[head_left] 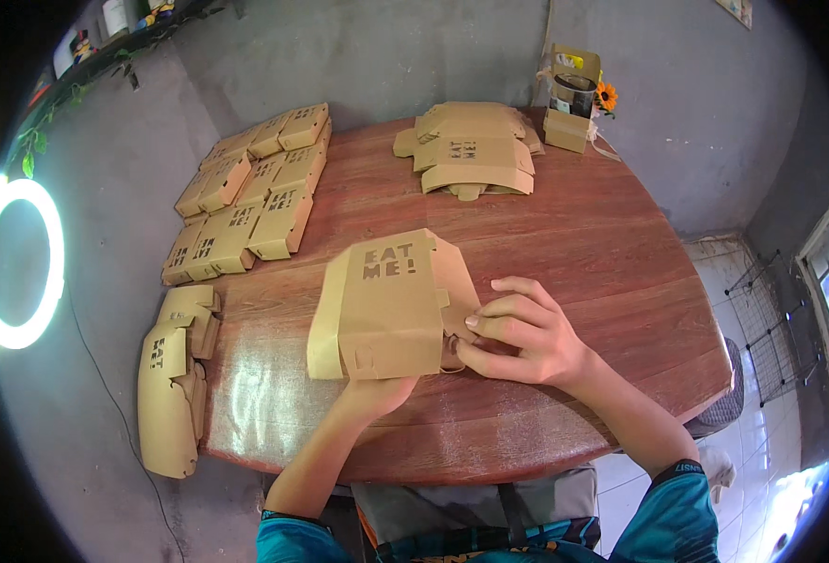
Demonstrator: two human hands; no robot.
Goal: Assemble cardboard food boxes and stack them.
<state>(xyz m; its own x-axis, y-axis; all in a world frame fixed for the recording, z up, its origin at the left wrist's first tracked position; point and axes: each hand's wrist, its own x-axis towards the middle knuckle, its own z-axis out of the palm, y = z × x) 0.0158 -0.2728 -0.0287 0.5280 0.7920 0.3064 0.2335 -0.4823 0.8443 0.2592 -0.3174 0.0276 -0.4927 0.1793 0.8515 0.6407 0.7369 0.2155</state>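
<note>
1. The fingers (490, 324) of the right hand (527, 338) are curled in and pinched against the right-hand side of a half-folded brown kraft-cardboard food box (386, 305), pressing at a small side tab; they are closed on that flap, with no gap showing.
2. The left hand (372, 394) comes up under the near edge of the same box. Its fingers are mostly hidden by the cardboard, so I cannot tell how tightly they grip, only that they steady the box from below.
3. The box sits at the near middle of the round reddish-brown wooden desk (602, 253), its lid panel with cut-out lettering facing up. It has walls and a top, but the right side does not look locked yet, so I judge this piece as partly assembled.
4. To the left, near the far-left rim, lies a cluster of finished folded brown boxes (250, 197), laid touching in rows; that part of the work looks done.
5. At the near-left rim, a stack of flat unfolded brown cardboard blanks (170, 375) overhangs the edge, and a second pile of brown blanks (474, 150) lies at the far side. Both appear still to be folded.
6. Beside the far pile stands a small brown cardboard carrier with a sunflower decoration (572, 98).
</note>
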